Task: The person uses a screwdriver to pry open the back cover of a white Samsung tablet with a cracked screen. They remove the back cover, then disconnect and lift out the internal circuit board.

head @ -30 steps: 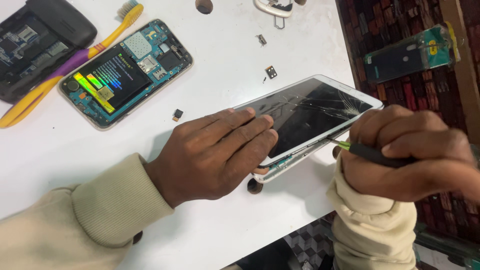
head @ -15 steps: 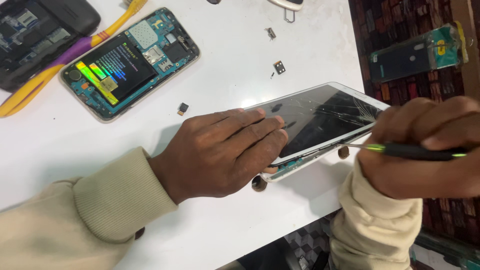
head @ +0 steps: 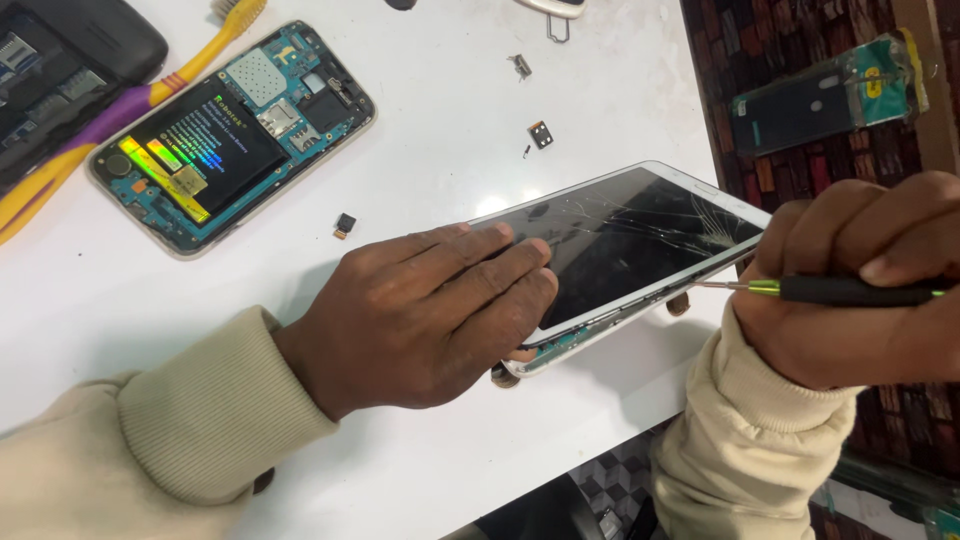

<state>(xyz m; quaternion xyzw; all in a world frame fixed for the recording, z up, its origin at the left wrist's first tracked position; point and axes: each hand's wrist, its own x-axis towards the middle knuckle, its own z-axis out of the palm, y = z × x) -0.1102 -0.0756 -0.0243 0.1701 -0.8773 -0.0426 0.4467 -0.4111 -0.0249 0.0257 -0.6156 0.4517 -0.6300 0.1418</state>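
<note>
A white tablet [head: 640, 235] with a cracked black screen lies tilted at the table's right edge, its screen lifted off the body along the near side. My left hand [head: 430, 305] lies flat on the tablet's left end and holds it down, thumb under the edge. My right hand [head: 860, 280] grips a thin black-handled tool [head: 840, 291] with a green collar. Its metal tip touches the gap at the tablet's right side.
An opened phone [head: 230, 135] with exposed battery and circuit board lies at the upper left. Beside it are a yellow and purple toothbrush [head: 110, 105] and a black device [head: 60, 60]. Small loose parts [head: 541, 134] dot the white table [head: 500, 470]. A phone part [head: 830, 95] rests on the patterned surface right.
The view has shifted slightly. My right hand has drawn back to the right, so the tool's tip now sits at the tablet's right edge. My left hand stays pressed on the tablet.
</note>
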